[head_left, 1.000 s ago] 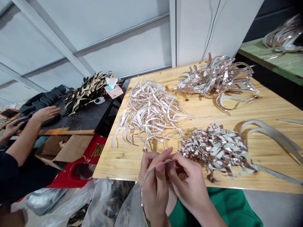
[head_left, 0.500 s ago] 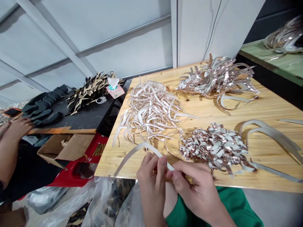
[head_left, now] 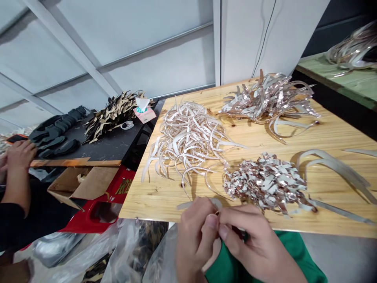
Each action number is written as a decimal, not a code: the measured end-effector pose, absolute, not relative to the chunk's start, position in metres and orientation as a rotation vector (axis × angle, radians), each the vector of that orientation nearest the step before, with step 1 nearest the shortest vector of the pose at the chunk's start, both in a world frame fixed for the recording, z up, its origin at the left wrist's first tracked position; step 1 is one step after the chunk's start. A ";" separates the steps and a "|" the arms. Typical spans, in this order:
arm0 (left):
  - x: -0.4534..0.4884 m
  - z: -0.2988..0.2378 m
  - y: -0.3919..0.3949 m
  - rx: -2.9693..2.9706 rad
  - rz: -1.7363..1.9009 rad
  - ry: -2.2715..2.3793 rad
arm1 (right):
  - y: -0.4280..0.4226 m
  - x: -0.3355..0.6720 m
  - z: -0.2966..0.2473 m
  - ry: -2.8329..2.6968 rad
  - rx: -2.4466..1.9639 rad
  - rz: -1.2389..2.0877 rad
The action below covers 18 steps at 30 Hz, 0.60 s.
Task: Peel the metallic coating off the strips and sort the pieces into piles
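At the front edge of the wooden table, my left hand [head_left: 196, 237] and my right hand [head_left: 255, 241] meet, thumbs and fingertips pinched together. Between them is a pale strip [head_left: 217, 203], mostly hidden behind my fingers; a blurred part of it pokes out past my left knuckles. Just beyond my right hand lies a heap of short, crinkled white and rose-gold pieces [head_left: 269, 182]. Farther off, ahead of my left hand, spreads a loose tangle of thin white strips with shiny rose-gold edges [head_left: 191, 135].
A pile of shiny strips [head_left: 269, 96] covers the table's far right; long curved strips [head_left: 338, 169] lie at right. On the dark table [head_left: 103, 145] at left are black-and-tan pieces [head_left: 113, 114] and a tissue pack [head_left: 145, 112]. Another person's hand [head_left: 20, 153] rests there. A cardboard box [head_left: 94, 182] stands below.
The long strip that arched out to the left from my hands is now drawn in and mostly hidden behind them. My hands have closed together. The other person's arm has shifted slightly.
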<state>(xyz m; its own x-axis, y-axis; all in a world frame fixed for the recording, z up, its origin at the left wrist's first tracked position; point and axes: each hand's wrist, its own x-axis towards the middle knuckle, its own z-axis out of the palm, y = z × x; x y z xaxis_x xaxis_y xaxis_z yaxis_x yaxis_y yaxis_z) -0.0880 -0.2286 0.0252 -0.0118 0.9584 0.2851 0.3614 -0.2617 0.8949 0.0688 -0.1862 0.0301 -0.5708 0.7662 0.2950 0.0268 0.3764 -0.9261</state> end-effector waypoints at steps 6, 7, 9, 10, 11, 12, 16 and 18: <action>-0.089 0.018 -0.232 1.714 1.381 1.409 | -0.189 0.074 0.032 -1.933 -0.713 1.256; -0.090 0.018 -0.232 1.700 1.411 1.404 | -0.189 0.075 0.033 -1.947 -0.716 1.267; -0.092 0.020 -0.232 1.692 1.423 1.374 | -0.189 0.077 0.035 -1.978 -0.743 1.302; -0.093 0.021 -0.231 1.694 1.398 1.347 | -0.188 0.079 0.036 -2.004 -0.758 1.327; -0.094 0.023 -0.231 1.689 1.358 1.318 | -0.187 0.080 0.036 -2.033 -0.771 1.351; -0.095 0.025 -0.230 1.686 1.308 1.294 | -0.186 0.081 0.037 -2.059 -0.791 1.365; -0.097 0.034 -0.228 1.701 1.133 1.356 | -0.181 0.083 0.035 -2.119 -0.836 1.265; -0.094 0.037 -0.228 1.738 1.085 1.426 | -0.180 0.083 0.033 -2.095 -0.833 1.177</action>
<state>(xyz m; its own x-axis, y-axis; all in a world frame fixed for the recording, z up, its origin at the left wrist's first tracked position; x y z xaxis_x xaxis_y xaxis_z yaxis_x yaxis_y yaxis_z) -0.0944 -0.2285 0.0373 0.0733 0.9770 0.2004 0.4536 -0.2116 0.8657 0.0831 -0.1802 0.0332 -0.6307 0.7532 0.1868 0.2322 0.4129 -0.8807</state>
